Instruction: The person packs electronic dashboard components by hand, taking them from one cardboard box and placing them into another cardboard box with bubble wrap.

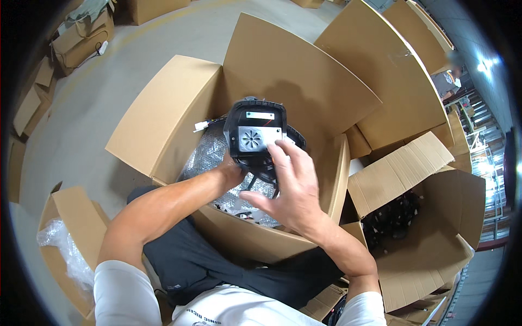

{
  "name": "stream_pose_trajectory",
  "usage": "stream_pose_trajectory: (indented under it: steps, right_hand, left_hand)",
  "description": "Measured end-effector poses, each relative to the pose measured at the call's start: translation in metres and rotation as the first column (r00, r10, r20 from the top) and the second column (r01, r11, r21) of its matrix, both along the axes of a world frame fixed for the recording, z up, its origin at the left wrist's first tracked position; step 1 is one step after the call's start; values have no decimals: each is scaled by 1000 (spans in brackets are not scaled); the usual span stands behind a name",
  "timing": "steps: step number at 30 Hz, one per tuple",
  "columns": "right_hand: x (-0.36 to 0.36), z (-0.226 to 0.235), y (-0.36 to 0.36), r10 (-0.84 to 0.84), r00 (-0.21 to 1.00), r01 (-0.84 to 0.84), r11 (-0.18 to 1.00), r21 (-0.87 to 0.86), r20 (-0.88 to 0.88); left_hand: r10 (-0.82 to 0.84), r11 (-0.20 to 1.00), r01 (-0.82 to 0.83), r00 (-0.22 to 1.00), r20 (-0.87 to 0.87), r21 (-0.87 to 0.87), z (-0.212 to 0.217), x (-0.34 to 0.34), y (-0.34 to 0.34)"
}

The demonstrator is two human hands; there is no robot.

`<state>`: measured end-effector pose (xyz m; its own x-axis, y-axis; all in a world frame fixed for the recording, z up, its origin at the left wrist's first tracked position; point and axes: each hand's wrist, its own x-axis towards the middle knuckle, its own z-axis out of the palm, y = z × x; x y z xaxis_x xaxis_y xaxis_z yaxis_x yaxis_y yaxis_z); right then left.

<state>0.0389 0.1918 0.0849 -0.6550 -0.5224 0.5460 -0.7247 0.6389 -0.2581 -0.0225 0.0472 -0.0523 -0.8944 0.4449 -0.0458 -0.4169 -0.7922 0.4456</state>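
Holding black fan unit, left hand, right hand

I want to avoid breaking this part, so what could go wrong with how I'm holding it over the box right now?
1. The left hand grips the black device only at its lower edge, while the right hand just touches its face with its fingertips, so it might tip or slip.
2. Its loose wires and the white connector hang near the flap of the open cardboard box and could snag.
3. If dropped, it would land on the bubble wrap, which may cushion it only partly.
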Motion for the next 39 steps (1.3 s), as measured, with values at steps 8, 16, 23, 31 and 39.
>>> stream_pose_trajectory:
  steps: [8,16,23,31,39]
  right_hand:
    - [-24,-22,-14,-49,944,131,963,234,-325]
    - [-50,48,17,-186,922,80,950,-303,-339]
    - [-122,22,88,61,777,450,642,-620,627]
    - [-139,-208,67,389,21,792,555,-252,921]
    - [-161,-312,-61,582,-52,879,412,-240,811]
  left_hand:
    - [255,966,-255,967,0,-40,15,0,3]
    - [339,935,-297,908,246,-193,18,-29,-10]
    - [483,869,-445,856,183,-215,63,-37,-57]
    - [626,779,-563,728,279,-278,83,-33,-84]
    - [690,716,-596,684,237,-362,57,-25,-125]
